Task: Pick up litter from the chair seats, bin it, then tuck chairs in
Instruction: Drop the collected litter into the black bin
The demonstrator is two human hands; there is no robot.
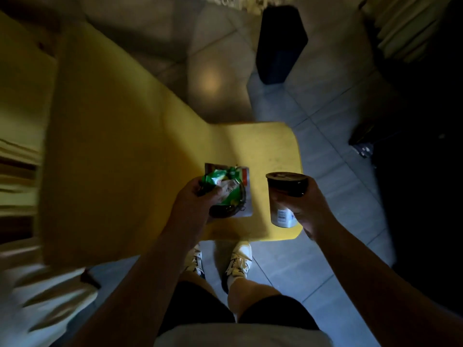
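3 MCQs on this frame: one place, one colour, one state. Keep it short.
1. Where is the dark bin?
A. on the chair seat
B. on the floor beyond the chair
C. in the left hand

2. What colour is the chair seat?
A. yellow
B. red
C. white

3. What does the right hand hold?
A. nothing
B. crumpled wrappers
C. a cup

Key: 1 B, it stands on tiles past the seat. 2 A, the seat is yellow. 3 C, its grip closes round the cup; the left hand holds the wrappers.
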